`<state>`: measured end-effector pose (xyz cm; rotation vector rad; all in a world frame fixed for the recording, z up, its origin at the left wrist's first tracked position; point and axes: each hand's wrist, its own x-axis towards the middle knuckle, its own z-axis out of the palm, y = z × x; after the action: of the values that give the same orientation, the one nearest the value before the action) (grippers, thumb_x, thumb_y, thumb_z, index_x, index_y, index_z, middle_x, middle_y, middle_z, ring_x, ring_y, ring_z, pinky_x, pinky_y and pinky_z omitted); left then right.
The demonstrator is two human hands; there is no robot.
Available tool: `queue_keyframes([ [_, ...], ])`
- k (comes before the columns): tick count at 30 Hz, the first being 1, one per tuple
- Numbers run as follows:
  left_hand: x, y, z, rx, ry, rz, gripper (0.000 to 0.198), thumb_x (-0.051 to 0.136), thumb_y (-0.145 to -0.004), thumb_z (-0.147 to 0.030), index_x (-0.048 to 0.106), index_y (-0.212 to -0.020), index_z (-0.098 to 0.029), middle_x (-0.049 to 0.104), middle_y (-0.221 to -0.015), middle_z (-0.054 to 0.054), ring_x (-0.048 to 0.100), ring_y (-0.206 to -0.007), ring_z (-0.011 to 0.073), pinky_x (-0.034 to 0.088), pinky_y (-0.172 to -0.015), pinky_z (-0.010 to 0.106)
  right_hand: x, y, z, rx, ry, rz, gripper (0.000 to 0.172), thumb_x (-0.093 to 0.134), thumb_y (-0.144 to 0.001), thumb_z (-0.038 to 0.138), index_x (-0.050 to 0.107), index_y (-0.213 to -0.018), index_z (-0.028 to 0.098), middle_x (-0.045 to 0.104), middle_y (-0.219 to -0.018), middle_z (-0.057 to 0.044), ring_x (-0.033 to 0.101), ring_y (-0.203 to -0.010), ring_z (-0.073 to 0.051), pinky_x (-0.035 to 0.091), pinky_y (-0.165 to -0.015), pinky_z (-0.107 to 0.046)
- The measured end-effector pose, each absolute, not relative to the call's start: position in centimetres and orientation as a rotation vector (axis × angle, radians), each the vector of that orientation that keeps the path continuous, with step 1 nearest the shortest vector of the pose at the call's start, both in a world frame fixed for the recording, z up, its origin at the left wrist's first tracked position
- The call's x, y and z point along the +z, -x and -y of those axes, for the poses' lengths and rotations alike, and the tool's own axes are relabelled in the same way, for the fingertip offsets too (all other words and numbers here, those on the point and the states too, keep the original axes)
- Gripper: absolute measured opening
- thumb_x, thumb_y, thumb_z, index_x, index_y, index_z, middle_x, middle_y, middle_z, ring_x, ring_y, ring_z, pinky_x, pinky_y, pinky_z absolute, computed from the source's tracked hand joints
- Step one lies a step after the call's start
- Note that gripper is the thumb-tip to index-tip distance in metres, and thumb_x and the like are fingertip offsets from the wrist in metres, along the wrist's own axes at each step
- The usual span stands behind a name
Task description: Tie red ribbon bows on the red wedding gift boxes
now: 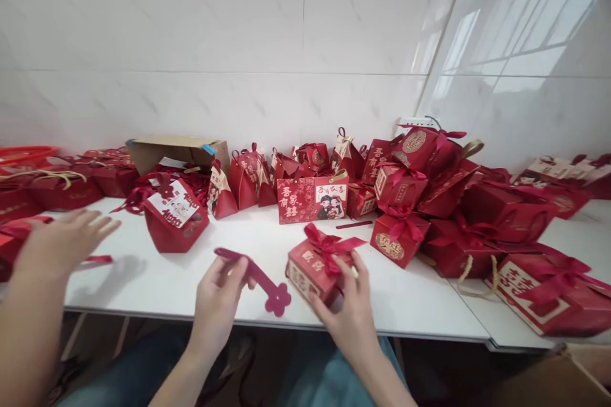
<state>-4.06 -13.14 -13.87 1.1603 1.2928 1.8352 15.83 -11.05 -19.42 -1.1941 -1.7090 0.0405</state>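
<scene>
My left hand (217, 299) pinches a red paper strip (260, 280) that ends in a flower shape, lifted just above the white table (200, 280) near its front edge. My right hand (351, 311) grips the near side of a small red gift box (315, 267) with a ribbon bow, which rests on the table close to the edge. The strip's flower end hangs just left of that box. Another person's hand (62, 241) hovers open and flat over the table at far left.
Many red gift boxes and bags are heaped along the back and right, among them a tipped bag with a white label (175, 216) and a flat printed box (312, 198). An open cardboard carton (176, 151) stands by the tiled wall. A loose red strip (353, 224) lies mid-table.
</scene>
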Motion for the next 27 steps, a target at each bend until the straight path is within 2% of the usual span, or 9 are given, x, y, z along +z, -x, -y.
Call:
queue_keyframes([
  [4, -11.3, 1.4, 13.9, 1.845, -1.114, -1.064, 0.02, 0.071, -0.071, -0.036, 0.062, -0.074, -0.018, 0.06, -0.067, 0.0, 0.052, -0.047, 0.0088, 0.049, -0.044, 0.021, -16.4, -16.3, 13.4, 0.065, 1.139, 1.786, 0.068, 0.051, -0.083, 0.053, 0.03, -0.138, 0.02, 0.018, -0.148, -0.021, 0.027, -0.134, -0.042, 0.041, -0.095, -0.058],
  [6, -11.0, -0.3, 15.2, 1.719, -1.381, -1.003, 0.012, 0.065, -0.077, -0.03, 0.061, -0.073, -0.02, 0.061, -0.067, 0.001, 0.056, -0.047, 0.0113, 0.051, -0.044, 0.023, -14.8, -17.4, 14.9, 0.177, 1.01, 1.808, 0.061, 0.044, -0.086, 0.055, 0.035, -0.136, 0.02, 0.036, -0.142, -0.019, 0.041, -0.128, -0.036, 0.046, -0.093, -0.05],
  [8, -11.2, -1.6, 16.4, 1.599, -1.679, -0.905, 0.004, 0.061, -0.08, -0.023, 0.062, -0.076, -0.022, 0.064, -0.071, 0.003, 0.062, -0.055, 0.0149, 0.055, -0.048, 0.026, -13.9, -18.4, 16.2, 0.403, 0.908, 1.877, 0.048, 0.046, -0.089, 0.046, 0.041, -0.13, 0.023, 0.064, -0.112, -0.012, 0.064, -0.099, -0.024, 0.055, -0.079, -0.033],
  [9, -11.5, -2.0, 16.7, 1.558, -1.81, -0.856, 0.005, 0.059, -0.081, -0.019, 0.062, -0.081, -0.024, 0.065, -0.074, 0.004, 0.065, -0.061, 0.0166, 0.056, -0.052, 0.026, -13.7, -18.9, 16.7, 0.496, 0.871, 1.911, 0.039, 0.047, -0.09, 0.037, 0.044, -0.127, 0.025, 0.07, -0.091, -0.005, 0.068, -0.078, -0.017, 0.055, -0.068, -0.025],
  [12, -12.7, -2.3, 16.2, 1.578, -2.112, -0.847, 0.026, 0.055, -0.082, -0.014, 0.056, -0.105, -0.027, 0.066, -0.095, 0.009, 0.065, -0.09, 0.0212, 0.059, -0.072, 0.032, -13.5, -20.7, 16.9, 0.331, 0.84, 1.892, 0.031, 0.044, -0.09, 0.015, 0.052, -0.116, 0.029, 0.065, -0.061, 0.005, 0.06, -0.047, -0.011, 0.049, -0.049, -0.019],
  [16, -15.0, -2.0, 13.6, 1.693, -2.377, -1.27, 0.045, 0.059, -0.08, -0.022, 0.044, -0.123, -0.022, 0.05, -0.126, 0.015, 0.046, -0.123, 0.0289, 0.045, -0.099, 0.048, -12.3, -24.1, 13.6, -0.405, 0.791, 1.527, 0.025, 0.044, -0.09, 0.019, 0.058, -0.109, 0.028, 0.064, -0.068, -0.003, 0.061, -0.061, -0.02, 0.051, -0.06, -0.036],
  [19, -16.7, -2.4, 12.1, 1.545, -2.526, -1.557, 0.05, 0.061, -0.079, -0.033, 0.043, -0.124, -0.019, 0.038, -0.137, 0.019, 0.031, -0.133, 0.0366, 0.038, -0.101, 0.056, -10.6, -25.2, 9.1, -0.721, 0.832, 1.477, 0.022, 0.043, -0.091, 0.025, 0.059, -0.106, 0.025, 0.063, -0.071, -0.005, 0.061, -0.067, -0.022, 0.048, -0.072, -0.044],
  [23, -18.0, -2.8, 11.9, 1.455, -2.567, -1.661, 0.032, 0.057, -0.082, -0.027, 0.049, -0.112, -0.02, 0.036, -0.139, 0.018, 0.028, -0.134, 0.0372, 0.037, -0.1, 0.056, -10.4, -23.7, 5.9, -0.704, 1.263, 1.683, 0.025, 0.049, -0.089, 0.03, 0.061, -0.108, 0.02, 0.058, -0.112, -0.016, 0.055, -0.105, -0.032, 0.041, -0.086, -0.054],
  [27, -17.4, -1.4, 12.1, 1.444, -2.396, -1.345, 0.026, 0.048, -0.082, -0.015, 0.047, -0.108, -0.02, 0.035, -0.141, 0.015, 0.019, -0.14, 0.0308, 0.031, -0.107, 0.053, -13.5, -21.9, 8.3, -0.443, 1.212, 1.769, 0.02, 0.05, -0.088, 0.027, 0.06, -0.102, 0.017, 0.054, -0.114, -0.016, 0.053, -0.107, -0.028, 0.044, -0.09, -0.048],
])
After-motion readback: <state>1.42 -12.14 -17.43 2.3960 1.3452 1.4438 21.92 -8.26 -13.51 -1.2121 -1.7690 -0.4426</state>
